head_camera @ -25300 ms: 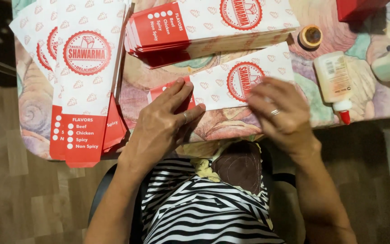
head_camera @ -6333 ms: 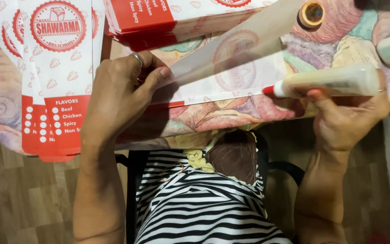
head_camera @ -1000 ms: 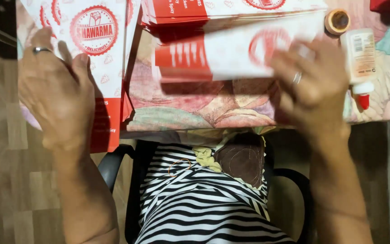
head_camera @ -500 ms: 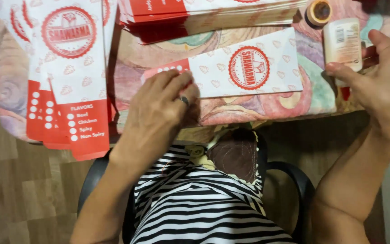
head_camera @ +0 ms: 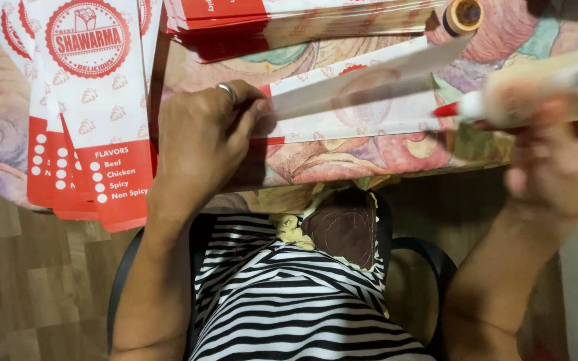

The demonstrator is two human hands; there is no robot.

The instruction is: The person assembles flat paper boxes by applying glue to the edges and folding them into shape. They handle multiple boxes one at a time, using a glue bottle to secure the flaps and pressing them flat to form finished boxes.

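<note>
Fingers of the left hand [head_camera: 199, 144] pinched the lifted flap of a white-red paper sleeve [head_camera: 362, 110] on the table [head_camera: 342, 157], while the blurred right hand [head_camera: 556, 160] gripped a glue bottle [head_camera: 543, 90].

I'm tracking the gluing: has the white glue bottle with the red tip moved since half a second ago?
Yes. The white glue bottle with the red tip has left its spot by the tape roll; the right hand holds it sideways, tip pointing left.

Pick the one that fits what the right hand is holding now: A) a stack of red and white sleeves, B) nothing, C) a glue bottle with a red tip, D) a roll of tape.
C: the right hand has its grip around a pale glue bottle, whose red tip points left toward the paper sleeve that the left hand holds open.
</note>
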